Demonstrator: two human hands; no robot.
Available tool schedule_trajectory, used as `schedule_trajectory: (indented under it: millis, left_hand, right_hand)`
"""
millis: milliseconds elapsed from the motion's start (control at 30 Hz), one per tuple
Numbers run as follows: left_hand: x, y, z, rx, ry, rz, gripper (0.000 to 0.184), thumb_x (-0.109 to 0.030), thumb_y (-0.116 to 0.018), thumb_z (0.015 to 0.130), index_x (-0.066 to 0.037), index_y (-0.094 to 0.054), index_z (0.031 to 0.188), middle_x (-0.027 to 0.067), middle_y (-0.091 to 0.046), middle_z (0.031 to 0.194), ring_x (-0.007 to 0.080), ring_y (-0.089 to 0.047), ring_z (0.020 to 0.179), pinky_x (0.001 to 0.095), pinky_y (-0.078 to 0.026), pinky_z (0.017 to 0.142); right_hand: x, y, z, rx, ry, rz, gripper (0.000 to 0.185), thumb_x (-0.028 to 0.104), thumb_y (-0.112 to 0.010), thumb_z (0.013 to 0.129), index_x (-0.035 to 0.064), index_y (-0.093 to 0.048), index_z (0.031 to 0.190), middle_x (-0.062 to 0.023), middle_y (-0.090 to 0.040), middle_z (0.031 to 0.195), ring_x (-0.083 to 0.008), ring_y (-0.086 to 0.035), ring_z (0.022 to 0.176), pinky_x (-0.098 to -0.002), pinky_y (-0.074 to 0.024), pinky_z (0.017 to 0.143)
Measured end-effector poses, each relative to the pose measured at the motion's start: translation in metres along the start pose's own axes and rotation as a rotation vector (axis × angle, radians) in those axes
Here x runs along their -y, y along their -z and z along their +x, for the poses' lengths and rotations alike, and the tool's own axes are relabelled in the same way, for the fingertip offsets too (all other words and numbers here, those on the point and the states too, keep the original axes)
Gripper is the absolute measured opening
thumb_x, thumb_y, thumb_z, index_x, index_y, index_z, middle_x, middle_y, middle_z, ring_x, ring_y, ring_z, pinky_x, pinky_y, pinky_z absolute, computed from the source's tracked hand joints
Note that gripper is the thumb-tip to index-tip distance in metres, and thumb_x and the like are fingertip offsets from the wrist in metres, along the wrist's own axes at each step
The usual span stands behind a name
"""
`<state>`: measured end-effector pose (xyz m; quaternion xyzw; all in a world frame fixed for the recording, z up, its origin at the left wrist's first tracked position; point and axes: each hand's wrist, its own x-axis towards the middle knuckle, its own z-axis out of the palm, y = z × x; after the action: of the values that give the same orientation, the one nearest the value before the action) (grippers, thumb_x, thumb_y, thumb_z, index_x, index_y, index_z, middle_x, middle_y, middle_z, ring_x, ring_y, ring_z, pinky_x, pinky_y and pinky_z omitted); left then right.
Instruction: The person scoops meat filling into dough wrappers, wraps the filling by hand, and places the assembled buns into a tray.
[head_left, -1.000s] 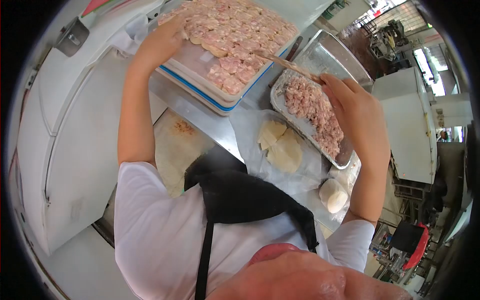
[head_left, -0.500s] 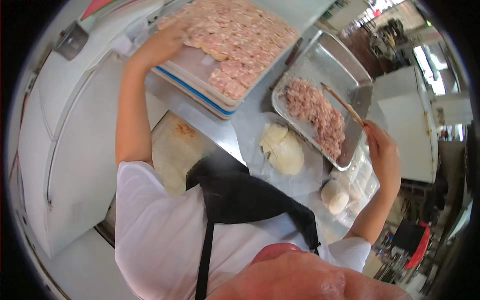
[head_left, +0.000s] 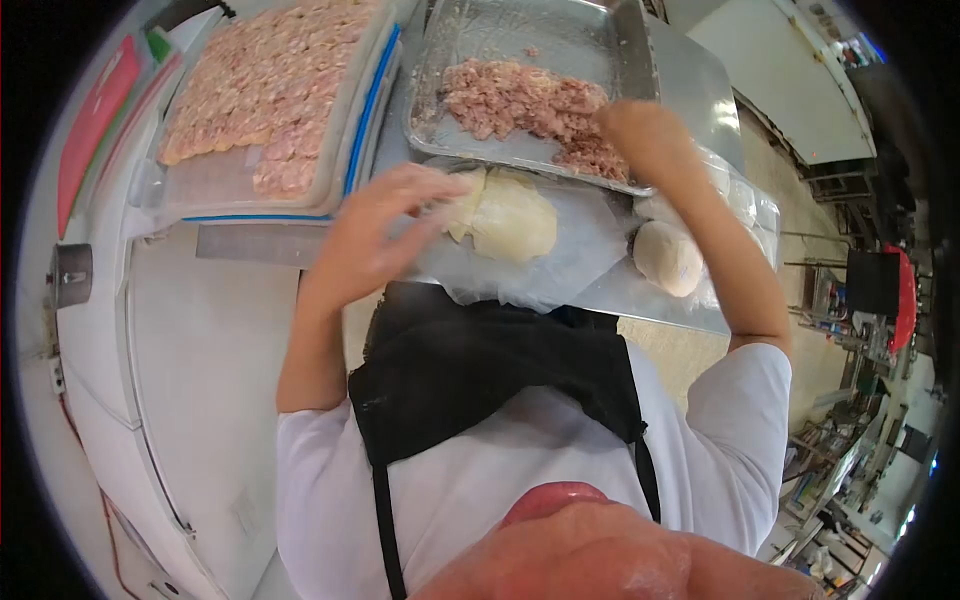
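Observation:
My left hand [head_left: 395, 220] is beside a stack of pale, thin dough wrappers [head_left: 515, 220], fingers apart, fingertips at the stack's left edge. Whether it touches the top wrapper I cannot tell. My right hand [head_left: 645, 140] is closed at the near right corner of a metal tray [head_left: 480, 25], against the pink minced meat [head_left: 525, 100]. The wooden stick seen in it half a second ago is hidden now behind the hand. At the left, a plastic box lid [head_left: 215, 180] bears rows of meat-filled wrappers [head_left: 270, 85].
Round, pale wrapped bundles [head_left: 668, 258] lie right of the wrappers, beside clear plastic bags. Plastic sheeting [head_left: 590, 235] covers part of the metal table. A metal pot [head_left: 72, 272] stands far left, near a red and green board [head_left: 95, 130].
My left hand has moved from the filled wrappers back to the dough stack. My right hand has gone down to the meat. The view has turned, shifting everything in it.

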<state>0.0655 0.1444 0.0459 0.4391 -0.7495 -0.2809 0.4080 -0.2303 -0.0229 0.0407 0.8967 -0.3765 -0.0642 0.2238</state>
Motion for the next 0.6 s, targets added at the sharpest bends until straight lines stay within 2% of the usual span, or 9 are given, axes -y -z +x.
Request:
schedule_trajectory:
  millis: [100,200,333,433,467,533,600]
  left_hand:
    - [0.033,-0.058,0.006,0.115,-0.056,0.118,0.026,-0.008,-0.063,0.082,-0.007,-0.064,0.108,0.0129,-0.062,0.106,0.0292,-0.057,0.101,0.0362,-0.044,0.089]
    - [0.043,-0.083,0.009,0.170,-0.089,0.167,0.027,-0.009,-0.065,0.080,-0.008,-0.065,0.107,0.0132,-0.061,0.101,0.0322,-0.055,0.102,0.0381,-0.043,0.090]
    - [0.039,-0.102,0.014,0.087,-0.115,0.246,0.023,-0.008,-0.066,0.075,-0.006,-0.063,0.098,0.0110,-0.057,0.089,0.0311,-0.056,0.090,0.0390,-0.046,0.082]
    - [0.048,-0.103,0.013,0.106,-0.110,0.250,0.021,-0.010,-0.068,0.074,-0.006,-0.063,0.094,0.0108,-0.055,0.084,0.0309,-0.056,0.088,0.0382,-0.046,0.079]
    - [0.052,-0.102,0.014,0.121,-0.086,0.251,0.021,-0.012,-0.069,0.074,-0.005,-0.063,0.093,0.0110,-0.056,0.084,0.0310,-0.056,0.087,0.0380,-0.046,0.079]
    - [0.060,-0.101,0.012,0.160,-0.021,0.246,0.021,-0.015,-0.070,0.074,-0.005,-0.063,0.091,0.0114,-0.057,0.084,0.0314,-0.056,0.085,0.0376,-0.046,0.078]
    - [0.055,-0.100,0.014,0.092,0.041,0.145,0.019,-0.013,-0.070,0.077,-0.004,-0.063,0.091,0.0105,-0.059,0.085,0.0282,-0.057,0.088,0.0346,-0.045,0.080]
  right_hand:
    - [0.029,0.030,-0.030,0.056,0.107,0.010,0.008,0.010,-0.057,0.075,0.0066,-0.064,0.074,-0.0104,-0.064,0.071,-0.0271,-0.066,0.068,-0.0378,-0.0519,0.055]
    - [0.001,0.058,-0.031,0.024,0.097,0.049,0.009,0.009,-0.056,0.075,0.0047,-0.063,0.071,-0.0110,-0.063,0.069,-0.0278,-0.066,0.067,-0.0365,-0.0526,0.056]
    - [-0.014,0.021,-0.010,-0.138,0.078,0.073,0.010,0.009,-0.056,0.075,0.0044,-0.063,0.069,-0.0120,-0.064,0.069,-0.0286,-0.066,0.066,-0.0362,-0.0529,0.057]
    - [0.025,0.012,-0.027,-0.077,0.208,0.221,0.011,0.011,-0.057,0.075,0.0053,-0.064,0.069,-0.0128,-0.065,0.071,-0.0288,-0.066,0.067,-0.0379,-0.0519,0.056]
    - [0.022,0.021,-0.032,-0.109,0.206,0.208,0.012,0.012,-0.057,0.076,0.0046,-0.064,0.068,-0.0138,-0.065,0.071,-0.0296,-0.066,0.068,-0.0395,-0.0511,0.055]
    - [-0.003,0.035,-0.025,-0.031,0.109,0.204,0.013,0.013,-0.057,0.075,0.0040,-0.063,0.068,-0.0145,-0.064,0.069,-0.0302,-0.066,0.067,-0.0400,-0.0514,0.056]
    - [-0.025,0.010,-0.013,-0.011,-0.023,0.158,0.014,0.014,-0.057,0.076,0.0038,-0.063,0.068,-0.0150,-0.064,0.067,-0.0312,-0.065,0.066,-0.0411,-0.0515,0.056]
